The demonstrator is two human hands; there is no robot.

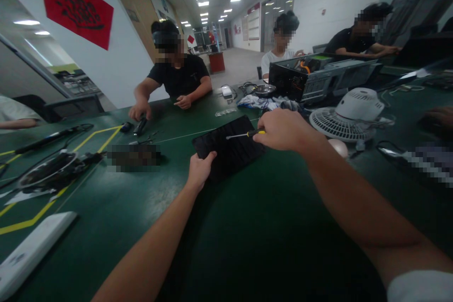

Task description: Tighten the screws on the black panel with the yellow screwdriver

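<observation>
A flat black rectangular panel (235,153), its exact kind unclear, lies tilted in front of me at the middle of the green table. My left hand (201,167) grips its near left corner, thumb on top and the other fingers hidden beneath. In my right hand (286,130) is a screwdriver (244,135) with a yellow-and-black handle. Its metal shaft points left over the panel. Whether the tip touches the surface, I cannot tell.
A white fan part (343,115) and an open computer case (311,78) stand at the right. A white power strip (35,252) lies near left. Cables and a ring-shaped part (49,170) sit at left. Across the table a person (177,71) handles a dark tool (140,125).
</observation>
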